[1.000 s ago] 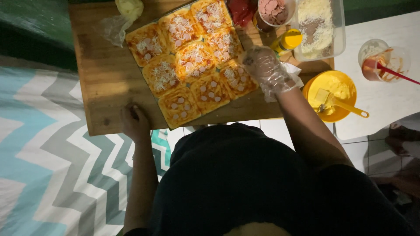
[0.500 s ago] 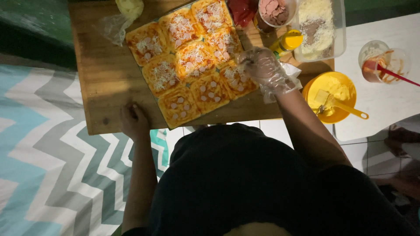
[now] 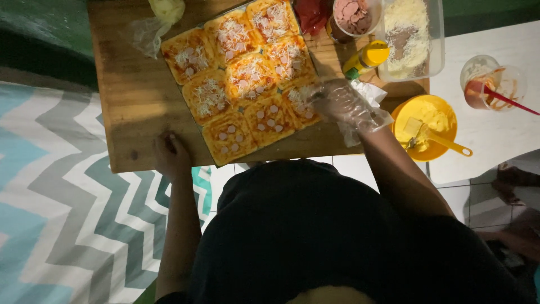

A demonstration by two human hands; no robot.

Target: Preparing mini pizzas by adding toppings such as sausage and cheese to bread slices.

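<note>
Several square bread slices [image 3: 247, 79] with red sauce, sausage rounds and grated cheese lie in rows on a wooden board [image 3: 135, 101]. My right hand [image 3: 337, 101], in a clear plastic glove, hovers over the slice at the near right corner, fingers pinched over its topping; what is in them is not clear. My left hand [image 3: 170, 155] rests bare on the board's near edge, fingers curled over it.
At the board's far right stand a clear tub of grated cheese [image 3: 410, 34], a cup of sausage slices [image 3: 351, 14], a yellow-capped bottle [image 3: 368, 56], a yellow bowl with a spatula [image 3: 424, 126] and a cup with red sauce [image 3: 492, 81]. A zigzag mat [image 3: 50, 214] lies left.
My right hand has shifted slightly left over the near right slice. My left hand stays on the board's edge.
</note>
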